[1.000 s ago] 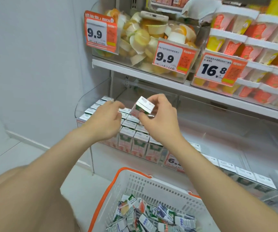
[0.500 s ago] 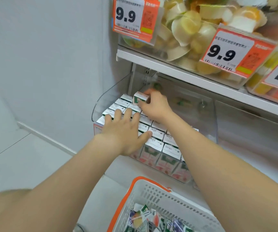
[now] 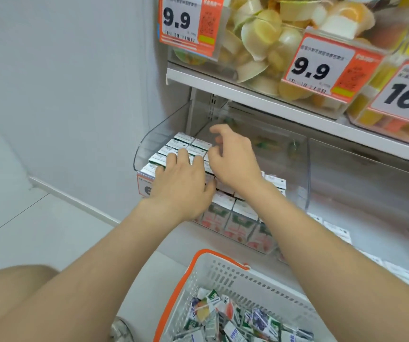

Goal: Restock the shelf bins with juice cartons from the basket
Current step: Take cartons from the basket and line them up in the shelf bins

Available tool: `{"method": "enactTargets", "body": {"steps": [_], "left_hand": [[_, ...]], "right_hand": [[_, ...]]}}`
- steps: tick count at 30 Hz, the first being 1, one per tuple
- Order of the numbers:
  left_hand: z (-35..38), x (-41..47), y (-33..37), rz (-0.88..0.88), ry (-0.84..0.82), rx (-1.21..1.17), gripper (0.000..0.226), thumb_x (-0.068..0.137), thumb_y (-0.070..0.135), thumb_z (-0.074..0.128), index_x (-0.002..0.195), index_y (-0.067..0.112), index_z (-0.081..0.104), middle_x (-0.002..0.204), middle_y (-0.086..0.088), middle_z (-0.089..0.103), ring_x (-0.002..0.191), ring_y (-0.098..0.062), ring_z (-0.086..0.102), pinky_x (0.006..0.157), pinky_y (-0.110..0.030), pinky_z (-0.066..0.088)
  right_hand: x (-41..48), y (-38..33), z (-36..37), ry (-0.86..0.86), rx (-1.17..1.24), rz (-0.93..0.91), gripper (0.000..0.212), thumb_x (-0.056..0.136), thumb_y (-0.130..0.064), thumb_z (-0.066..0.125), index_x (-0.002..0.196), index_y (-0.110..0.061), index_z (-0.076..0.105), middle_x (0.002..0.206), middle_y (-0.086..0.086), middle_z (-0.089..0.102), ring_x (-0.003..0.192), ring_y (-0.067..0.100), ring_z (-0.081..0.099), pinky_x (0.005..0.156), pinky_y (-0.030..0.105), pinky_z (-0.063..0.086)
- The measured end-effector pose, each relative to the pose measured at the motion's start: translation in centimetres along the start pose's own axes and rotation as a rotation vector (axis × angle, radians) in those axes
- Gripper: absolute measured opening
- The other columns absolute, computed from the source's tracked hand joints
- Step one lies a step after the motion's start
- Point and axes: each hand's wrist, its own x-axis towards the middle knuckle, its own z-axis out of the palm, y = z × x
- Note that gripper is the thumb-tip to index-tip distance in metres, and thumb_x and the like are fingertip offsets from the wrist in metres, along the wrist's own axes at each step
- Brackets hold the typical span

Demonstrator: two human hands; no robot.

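A clear plastic shelf bin on the lower shelf holds rows of small white-topped juice cartons. My left hand lies flat on the carton tops near the bin's front left, fingers spread. Just behind it, my right hand hovers over the back rows with loosely curled fingers and holds nothing. A white basket with an orange rim stands below, with several loose cartons in it.
The shelf board above overhangs the bin closely and carries a clear tub of jelly cups with orange price tags. A white wall closes the left side. Another clear bin lies to the right.
My right hand carried a carton to the back of the bin, let it go there and drew back slightly. My left hand stayed flat on the carton tops. The view moved closer.
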Motion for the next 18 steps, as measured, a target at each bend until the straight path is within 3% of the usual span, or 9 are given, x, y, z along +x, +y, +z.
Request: {"method": "enactTargets", "body": {"steps": [4, 7, 9, 13, 16, 18], "left_hand": [[-0.8, -3.0, 1.5, 0.073, 0.175, -0.171, 0.025, 0.094, 0.037, 0.06, 0.109, 0.018, 0.055, 0.116, -0.007, 0.051, 0.111, -0.031, 0.046, 0.092, -0.049, 0.046], [-0.2, -6.1, 2.2, 0.164, 0.111, -0.274, 0.014, 0.092, 0.036, 0.061, 0.091, 0.023, 0.055, 0.092, 0.002, 0.063, 0.091, -0.026, 0.06, 0.074, -0.044, 0.054], [1.0, -7.9, 3.0, 0.239, -0.126, -0.206, 0.015, 0.092, 0.039, 0.06, 0.087, 0.025, 0.058, 0.086, 0.003, 0.067, 0.087, -0.026, 0.065, 0.071, -0.041, 0.056], [5.7, -10.3, 4.7, 0.384, -0.624, 0.118, 0.024, 0.102, 0.033, 0.053, 0.11, 0.016, 0.067, 0.108, -0.007, 0.068, 0.103, -0.029, 0.062, 0.081, -0.038, 0.053], [10.7, -11.1, 5.1, 0.377, -0.811, 0.207, 0.025, 0.104, 0.021, 0.047, 0.109, 0.009, 0.068, 0.106, -0.013, 0.067, 0.085, -0.03, 0.059, 0.073, -0.043, 0.051], [13.9, -11.5, 5.3, 0.362, -0.878, 0.261, 0.016, 0.101, 0.01, 0.047, 0.093, 0.01, 0.06, 0.093, -0.009, 0.06, 0.074, -0.026, 0.052, 0.066, -0.042, 0.046]], "right_hand": [[-8.3, -0.7, -2.9, 0.185, 0.065, -0.169, 0.023, 0.084, -0.011, 0.053, 0.098, -0.02, 0.069, 0.087, -0.006, 0.07, 0.081, 0.014, 0.064, 0.074, 0.036, 0.052], [-14.9, 0.2, -4.6, 0.111, 0.035, -0.241, 0.019, 0.081, -0.016, 0.047, 0.074, -0.017, 0.065, 0.063, -0.005, 0.062, 0.057, 0.016, 0.054, 0.056, 0.036, 0.047], [-18.5, 1.4, -4.6, -0.058, -0.036, -0.197, 0.022, 0.082, -0.02, 0.044, 0.07, -0.019, 0.062, 0.057, -0.003, 0.058, 0.053, 0.019, 0.052, 0.052, 0.035, 0.047], [-24.2, 5.5, -2.2, -0.624, -0.355, -0.078, 0.025, 0.086, -0.021, 0.045, 0.084, -0.016, 0.069, 0.073, 0.009, 0.067, 0.068, 0.032, 0.061, 0.059, 0.038, 0.054], [-26.8, 9.2, 0.6, -0.892, -0.376, 0.052, 0.024, 0.091, -0.013, 0.05, 0.095, -0.009, 0.074, 0.087, 0.016, 0.07, 0.078, 0.036, 0.067, 0.067, 0.043, 0.061], [-27.9, 11.9, 2.3, -0.976, -0.317, 0.13, 0.028, 0.089, -0.011, 0.05, 0.101, -0.008, 0.076, 0.097, 0.016, 0.074, 0.087, 0.036, 0.071, 0.076, 0.05, 0.063]]}}
